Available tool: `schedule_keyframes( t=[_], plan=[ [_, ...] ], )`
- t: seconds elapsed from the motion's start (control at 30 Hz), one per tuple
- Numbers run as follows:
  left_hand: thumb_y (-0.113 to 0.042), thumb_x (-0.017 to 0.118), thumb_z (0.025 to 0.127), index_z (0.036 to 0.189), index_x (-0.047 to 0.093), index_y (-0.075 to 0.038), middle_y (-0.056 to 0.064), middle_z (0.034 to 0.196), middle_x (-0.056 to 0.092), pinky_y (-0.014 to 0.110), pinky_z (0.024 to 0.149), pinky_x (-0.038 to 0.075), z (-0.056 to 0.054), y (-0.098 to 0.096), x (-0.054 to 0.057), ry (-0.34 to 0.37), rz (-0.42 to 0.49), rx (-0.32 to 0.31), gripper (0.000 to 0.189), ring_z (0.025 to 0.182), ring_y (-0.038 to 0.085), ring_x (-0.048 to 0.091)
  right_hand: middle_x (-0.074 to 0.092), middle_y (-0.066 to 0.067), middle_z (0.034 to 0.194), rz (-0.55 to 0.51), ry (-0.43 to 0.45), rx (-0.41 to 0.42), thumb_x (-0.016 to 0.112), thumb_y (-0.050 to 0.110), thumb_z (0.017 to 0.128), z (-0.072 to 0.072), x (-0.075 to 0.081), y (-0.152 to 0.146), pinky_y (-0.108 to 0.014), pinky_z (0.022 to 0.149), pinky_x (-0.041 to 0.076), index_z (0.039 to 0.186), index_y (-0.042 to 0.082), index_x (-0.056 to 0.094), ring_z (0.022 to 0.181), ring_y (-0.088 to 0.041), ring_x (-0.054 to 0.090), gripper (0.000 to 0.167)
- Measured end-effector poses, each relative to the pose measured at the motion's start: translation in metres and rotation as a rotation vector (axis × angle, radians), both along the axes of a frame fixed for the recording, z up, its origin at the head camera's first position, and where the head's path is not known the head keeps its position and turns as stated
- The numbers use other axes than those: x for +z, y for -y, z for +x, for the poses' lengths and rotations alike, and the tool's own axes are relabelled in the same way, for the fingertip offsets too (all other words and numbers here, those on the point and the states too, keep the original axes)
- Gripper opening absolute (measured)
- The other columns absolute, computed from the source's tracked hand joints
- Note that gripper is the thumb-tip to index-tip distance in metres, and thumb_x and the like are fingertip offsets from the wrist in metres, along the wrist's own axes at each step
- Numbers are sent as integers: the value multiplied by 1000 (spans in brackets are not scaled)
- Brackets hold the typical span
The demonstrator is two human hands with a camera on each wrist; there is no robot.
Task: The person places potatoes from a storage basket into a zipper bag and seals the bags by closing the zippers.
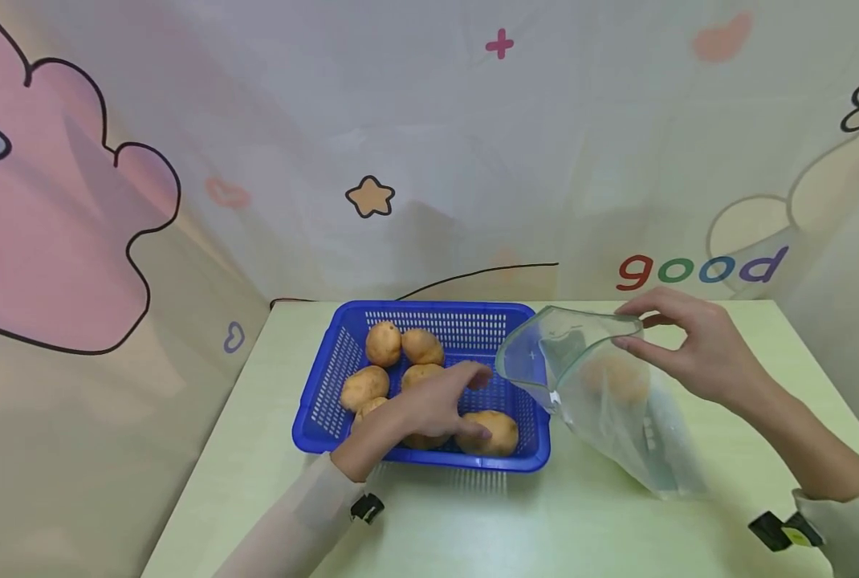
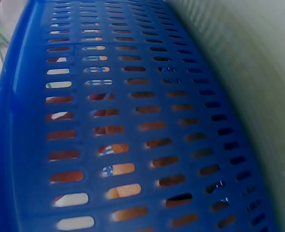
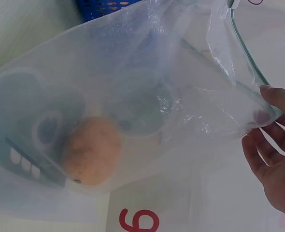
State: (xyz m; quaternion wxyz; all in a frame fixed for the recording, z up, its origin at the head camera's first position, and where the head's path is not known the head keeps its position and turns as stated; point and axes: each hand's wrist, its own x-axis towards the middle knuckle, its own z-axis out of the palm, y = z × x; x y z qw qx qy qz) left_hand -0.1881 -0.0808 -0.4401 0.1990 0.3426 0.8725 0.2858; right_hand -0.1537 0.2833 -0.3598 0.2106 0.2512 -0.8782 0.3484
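Note:
In the head view my left hand (image 1: 440,401) is over the blue plastic basket (image 1: 538,445), thumb lowered at a potato (image 1: 498,433) in the near right corner. Its fingers are spread and nothing is gripped between them. More potatoes (image 1: 364,389) lie to its left, some partly hidden beneath the hand and forearm. My right hand (image 1: 690,345) pinches the rim of a clear zip bag (image 1: 596,401) between thumb and fingers. The bag's mouth gapes toward the basket. Through its cloudy side, a potato (image 3: 93,151) shows in the right wrist view.
The basket's slotted side wall (image 2: 94,130) fills most of the left wrist view. Both basket and bag are on a pale green table (image 1: 444,530). A printed cloth backdrop (image 1: 458,144) rises behind the table's far edge.

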Motion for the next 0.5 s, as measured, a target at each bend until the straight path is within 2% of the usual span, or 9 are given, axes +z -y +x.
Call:
schedule_keyframes(
  t=[0.17,0.23,0.33,0.43,0.5],
  plan=[
    [-40,85,91,148,58,-16,1,142,60,31,107,50,-1,-6,-9,-66,-157,-144,68,128,18,60,75,4,109,1,9,-11,91,-6,76,2,-2,-2,-5,90,48,114,12,77,98,4,65,44],
    [-39,84,92,145,61,-18,-2,139,61,30,106,50,0,-7,-12,-94,-188,-169,62,125,15,61,75,3,109,0,12,-11,91,-6,76,2,-3,-2,-5,90,48,114,11,77,99,4,65,44],
    [-40,84,92,143,62,-19,-4,137,61,28,106,49,0,-7,-13,-116,-171,-166,59,123,12,60,74,3,110,-1,12,-10,91,-6,76,2,-3,-2,-5,90,48,114,11,76,100,4,64,44],
    [-40,85,91,141,61,-19,-4,135,61,27,103,50,1,-3,-2,-113,-107,-138,59,121,11,59,74,3,111,1,6,-7,91,-6,76,1,-2,-2,-5,90,48,114,11,76,100,6,63,45],
    [-39,87,90,140,61,-18,-4,135,61,27,101,51,-1,1,13,-107,-42,-112,60,119,11,59,74,3,111,-1,-4,-1,91,-7,76,0,-1,-3,-6,90,49,114,11,76,101,6,63,45]
  ],
)
